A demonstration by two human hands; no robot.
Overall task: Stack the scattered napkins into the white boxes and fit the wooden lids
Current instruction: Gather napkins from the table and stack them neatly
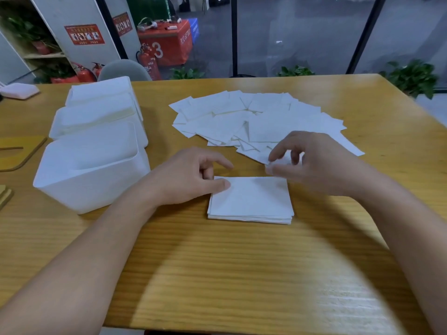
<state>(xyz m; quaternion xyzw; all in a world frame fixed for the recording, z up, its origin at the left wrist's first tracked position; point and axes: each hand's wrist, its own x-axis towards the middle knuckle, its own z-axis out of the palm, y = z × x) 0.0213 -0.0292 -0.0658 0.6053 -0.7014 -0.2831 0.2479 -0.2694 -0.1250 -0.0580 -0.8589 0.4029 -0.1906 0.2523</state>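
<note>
Your left hand (193, 180) pins the near-left corner of the squared napkin stack (251, 201) on the table (217, 274) with thumb flat and fingers loosely curled, holding nothing, while your right hand (312, 165) pinches one loose napkin (271, 160) at its edge between thumb and forefinger, just beyond the stack. Roughly early-to-mid task: two far white boxes (101, 110) look already filled, the nearest white box (92, 170) looks empty, and a big fan of scattered napkins (254, 117) is left. Wooden lids (17, 153) lie off at the left edge, none fitted yet.
</note>
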